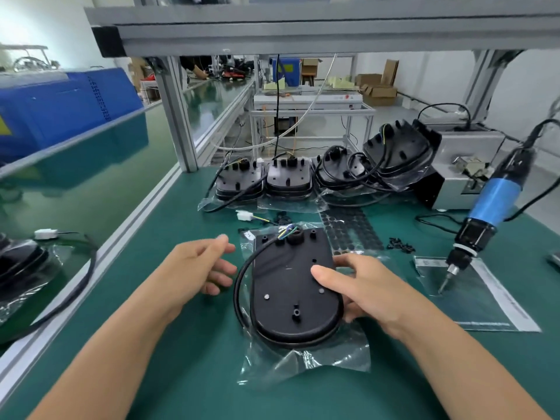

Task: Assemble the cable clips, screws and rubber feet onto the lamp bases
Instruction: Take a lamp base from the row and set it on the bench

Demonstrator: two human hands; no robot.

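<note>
Matt black plastic lamp base (291, 286) — glossy bag (306, 359)

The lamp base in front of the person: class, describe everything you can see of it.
The lamp base is a matte black, seemingly plastic plate with a rounded near end, lying flat, underside up, on a clear plastic bag on the green mat. Small bosses and holes dot its face. A black cable loops round its left edge, coloured wires showing at the far end. The right hand grips its right edge, thumb on top; the left hand hovers nearby.

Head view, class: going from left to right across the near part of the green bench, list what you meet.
Left hand → lamp base on its clear bag → right hand gripping the base's edge → electric screwdriver, its tip on a flat plastic bag.
</note>
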